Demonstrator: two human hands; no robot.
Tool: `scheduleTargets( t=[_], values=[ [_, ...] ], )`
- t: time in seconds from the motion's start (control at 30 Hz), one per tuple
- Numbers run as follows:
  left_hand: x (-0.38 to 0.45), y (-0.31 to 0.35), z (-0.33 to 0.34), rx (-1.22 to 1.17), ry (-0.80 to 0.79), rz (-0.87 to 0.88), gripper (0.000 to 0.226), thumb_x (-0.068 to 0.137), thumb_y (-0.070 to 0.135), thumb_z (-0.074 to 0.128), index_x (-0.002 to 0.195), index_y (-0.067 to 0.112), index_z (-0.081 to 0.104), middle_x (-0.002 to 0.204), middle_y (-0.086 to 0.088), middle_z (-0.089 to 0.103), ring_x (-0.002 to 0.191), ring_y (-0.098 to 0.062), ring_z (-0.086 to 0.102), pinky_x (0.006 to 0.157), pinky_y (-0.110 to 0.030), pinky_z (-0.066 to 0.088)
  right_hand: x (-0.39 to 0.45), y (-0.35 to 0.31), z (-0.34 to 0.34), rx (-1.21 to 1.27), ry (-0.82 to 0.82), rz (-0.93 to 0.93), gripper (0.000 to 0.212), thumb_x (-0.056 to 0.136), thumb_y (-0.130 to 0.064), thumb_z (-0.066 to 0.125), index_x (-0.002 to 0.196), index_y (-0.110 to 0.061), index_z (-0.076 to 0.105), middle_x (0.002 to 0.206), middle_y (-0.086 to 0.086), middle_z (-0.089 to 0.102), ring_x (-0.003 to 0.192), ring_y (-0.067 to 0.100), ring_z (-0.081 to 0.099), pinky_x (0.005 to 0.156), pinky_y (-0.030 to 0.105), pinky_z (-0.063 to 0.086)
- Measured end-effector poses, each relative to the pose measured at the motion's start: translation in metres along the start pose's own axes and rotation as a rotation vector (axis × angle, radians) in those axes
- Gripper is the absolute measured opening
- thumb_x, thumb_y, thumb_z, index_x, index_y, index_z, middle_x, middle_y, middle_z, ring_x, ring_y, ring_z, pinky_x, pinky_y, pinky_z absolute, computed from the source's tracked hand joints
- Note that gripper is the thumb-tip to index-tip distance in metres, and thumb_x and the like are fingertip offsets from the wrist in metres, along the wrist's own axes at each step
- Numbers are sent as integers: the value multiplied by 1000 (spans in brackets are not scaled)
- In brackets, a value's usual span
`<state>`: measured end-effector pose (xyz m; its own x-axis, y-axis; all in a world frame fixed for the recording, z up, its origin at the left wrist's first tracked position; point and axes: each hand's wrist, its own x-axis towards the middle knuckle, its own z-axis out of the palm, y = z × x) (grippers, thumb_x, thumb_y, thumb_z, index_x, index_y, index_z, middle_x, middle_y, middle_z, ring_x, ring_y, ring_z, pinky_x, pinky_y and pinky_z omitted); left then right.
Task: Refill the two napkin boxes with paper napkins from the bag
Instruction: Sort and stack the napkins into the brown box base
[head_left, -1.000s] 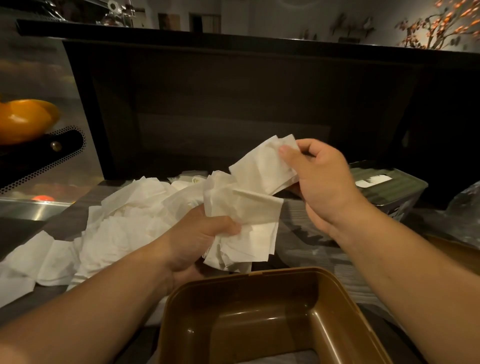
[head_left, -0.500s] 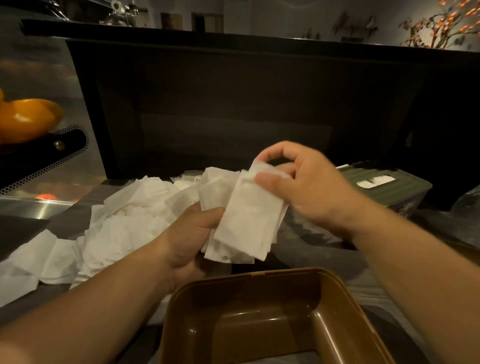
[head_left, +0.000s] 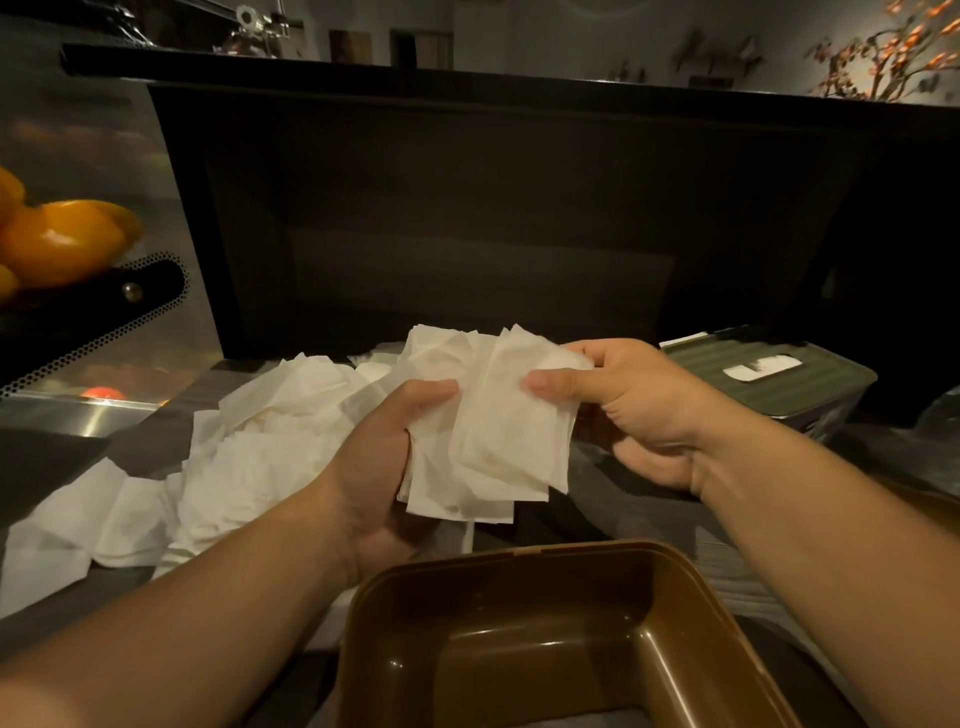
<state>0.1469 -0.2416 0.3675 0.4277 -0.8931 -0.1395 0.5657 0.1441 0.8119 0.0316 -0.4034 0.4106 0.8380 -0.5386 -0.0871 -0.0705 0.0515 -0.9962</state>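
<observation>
A stack of white paper napkins (head_left: 493, 431) hangs above the counter between both hands. My left hand (head_left: 374, 467) grips its left side with the thumb across the front. My right hand (head_left: 634, 410) pinches the top right of the front napkin between thumb and fingers. Below them stands an open brown napkin box (head_left: 550, 566) with nothing visible inside. A green napkin box (head_left: 810, 384) with a closed lid and a white slot sits at the right. A loose heap of napkins (head_left: 218, 467) lies on the counter to the left.
A clear plastic bag (head_left: 940, 415) shows at the far right edge. Oranges (head_left: 62, 244) sit in a black perforated holder at the left above a steel surface. A dark counter front rises behind the work area.
My right hand brought a napkin down onto the stack in my left hand and now pinches its upper right corner. The stack looks flatter and more squared.
</observation>
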Motion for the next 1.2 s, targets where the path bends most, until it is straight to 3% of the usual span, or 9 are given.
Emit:
scheduleTargets(
  t=[0.13, 0.37, 0.53, 0.63, 0.73, 0.87, 1.03, 1.13, 1.2],
  values=[
    [0, -1, -1, -7, 1, -30, 59, 75, 38, 65, 130, 19, 59, 120, -14, 69, 111, -38, 65, 90, -51, 51, 0, -1, -2, -7, 50, -33, 27, 82, -18, 78, 107, -7, 71, 97, 3, 79, 89, 17, 77, 73, 32, 59],
    [0, -1, -2, -26, -35, -31, 65, 75, 41, 64, 135, 20, 54, 121, -16, 68, 106, -38, 67, 76, -47, 55, -3, 3, 2, 19, -110, 72, 35, 86, -14, 75, 119, -8, 69, 108, 6, 78, 98, 20, 76, 85, 39, 60],
    [1, 0, -5, -49, -34, 47, 61, 74, 40, 57, 133, 25, 54, 121, -13, 69, 110, -40, 65, 89, -55, 52, -3, -2, -4, 47, -66, -54, 38, 82, -7, 75, 119, -11, 67, 105, 5, 78, 92, 19, 77, 68, 29, 61],
    [3, 1, -7, -35, 17, 50, 59, 70, 36, 61, 129, 25, 56, 114, -13, 72, 101, -37, 69, 87, -54, 54, -13, -16, -20, 106, -333, -164, 43, 81, -3, 76, 122, -13, 68, 117, 10, 74, 108, 28, 72, 80, 36, 62],
    [4, 2, -7, -3, 43, 28, 66, 67, 34, 65, 131, 24, 54, 111, -14, 72, 93, -34, 72, 75, -49, 57, -24, -23, -24, -9, -511, -236, 33, 75, -10, 78, 106, -20, 73, 102, 5, 74, 98, 24, 74, 76, 34, 61],
    [2, -1, 1, 68, -21, 27, 47, 76, 34, 61, 119, 17, 65, 103, -13, 74, 87, -30, 73, 68, -41, 60, -17, -13, -2, -366, -228, -299, 41, 73, -8, 85, 109, -21, 69, 98, -2, 77, 91, 16, 76, 72, 31, 62],
    [2, -1, -1, 99, -64, -51, 60, 81, 57, 62, 130, 22, 60, 123, -19, 66, 112, -41, 64, 98, -57, 47, -15, -4, 8, -536, -140, -374, 45, 78, -12, 85, 113, -35, 67, 103, -16, 72, 95, 3, 71, 74, 25, 62],
    [0, -1, -6, 16, -153, -48, 73, 66, 36, 78, 134, 19, 57, 128, -21, 63, 116, -43, 61, 88, -54, 51, -11, -2, 7, -499, -68, -366, 43, 80, -11, 83, 112, -34, 65, 104, -12, 70, 95, 4, 71, 74, 29, 63],
    [-1, -1, -6, 30, -135, 21, 58, 68, 17, 68, 126, 19, 60, 113, -18, 71, 103, -39, 69, 77, -49, 57, -9, -1, 4, -412, -30, -308, 50, 79, -9, 83, 118, -32, 62, 105, -8, 72, 94, 6, 73, 71, 30, 64]
  ],
)
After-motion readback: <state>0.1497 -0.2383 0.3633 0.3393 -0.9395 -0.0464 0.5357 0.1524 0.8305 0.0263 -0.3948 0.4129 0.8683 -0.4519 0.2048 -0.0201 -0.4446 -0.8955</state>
